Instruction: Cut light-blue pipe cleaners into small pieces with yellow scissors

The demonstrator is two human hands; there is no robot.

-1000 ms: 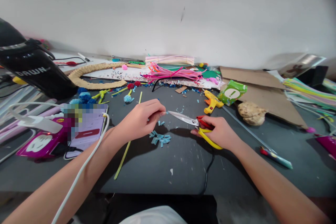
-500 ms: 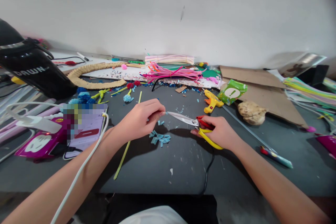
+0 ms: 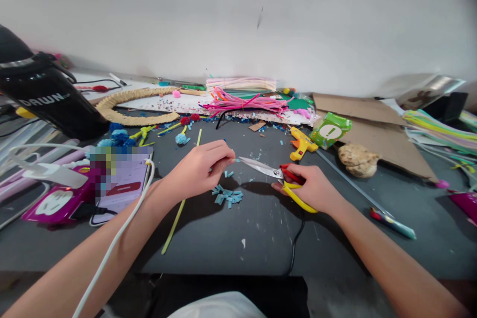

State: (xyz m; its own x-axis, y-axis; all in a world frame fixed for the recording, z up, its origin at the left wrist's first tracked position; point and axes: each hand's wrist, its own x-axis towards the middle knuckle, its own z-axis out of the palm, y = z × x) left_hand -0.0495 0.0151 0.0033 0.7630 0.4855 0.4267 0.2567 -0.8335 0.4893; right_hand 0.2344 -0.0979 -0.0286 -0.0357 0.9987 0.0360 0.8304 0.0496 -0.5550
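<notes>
Between thumb and fingers, my left hand [image 3: 208, 166] pinches a tiny light-blue piece [image 3: 237, 160]; most of it is hidden by the fingertips. My right hand [image 3: 311, 186] is wrapped round the red and yellow handles of a pair of scissors [image 3: 266, 169]. The blades point left, their tips just right of the blue piece. Below my left hand, a small heap of light-blue cut strips [image 3: 227, 196] lies on the grey table [image 3: 261, 248]. A yellow-green stem [image 3: 175, 226] runs under my left wrist.
A yellow glue gun [image 3: 302, 144], a green packet [image 3: 331, 130] and a pale lump [image 3: 358, 160] lie right of centre. Bundled pink pipe cleaners [image 3: 246, 104] rest at the back. On the left are a black bottle [image 3: 48, 94] and a phone [image 3: 126, 184]; a white cable [image 3: 119, 238] crosses my left forearm.
The scissors' tips have shifted very slightly right, away from my left fingertips. Both hands otherwise keep almost the same place and grip.
</notes>
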